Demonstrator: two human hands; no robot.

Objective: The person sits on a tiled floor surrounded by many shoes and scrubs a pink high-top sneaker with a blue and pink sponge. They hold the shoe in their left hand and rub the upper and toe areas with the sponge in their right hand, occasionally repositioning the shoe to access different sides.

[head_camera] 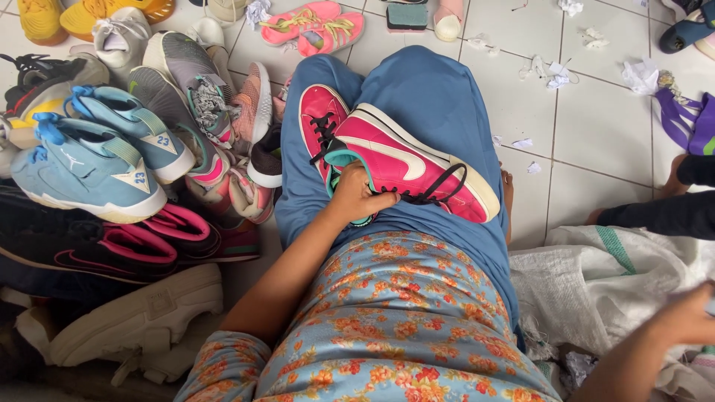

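Note:
A pink sneaker [406, 165] with a white stripe, teal lining and black laces lies across my lap on blue trousers. My left hand [356, 195] grips its heel opening, fingers curled into the teal collar. A second pink sneaker [316, 119] lies beside it on my left thigh. My right hand [689, 316] reaches out at the lower right edge over a white woven sack [596, 279]; it is blurred and its fingers are partly cut off by the frame.
A heap of shoes fills the left: light blue high-tops [89, 160], grey and pink trainers [197, 97], a dark pair [97, 249], a white sneaker [141, 316]. Pink shoes [313, 26] lie far ahead. Paper scraps dot the white tiles [588, 126]. Another person's limb [670, 212] is at right.

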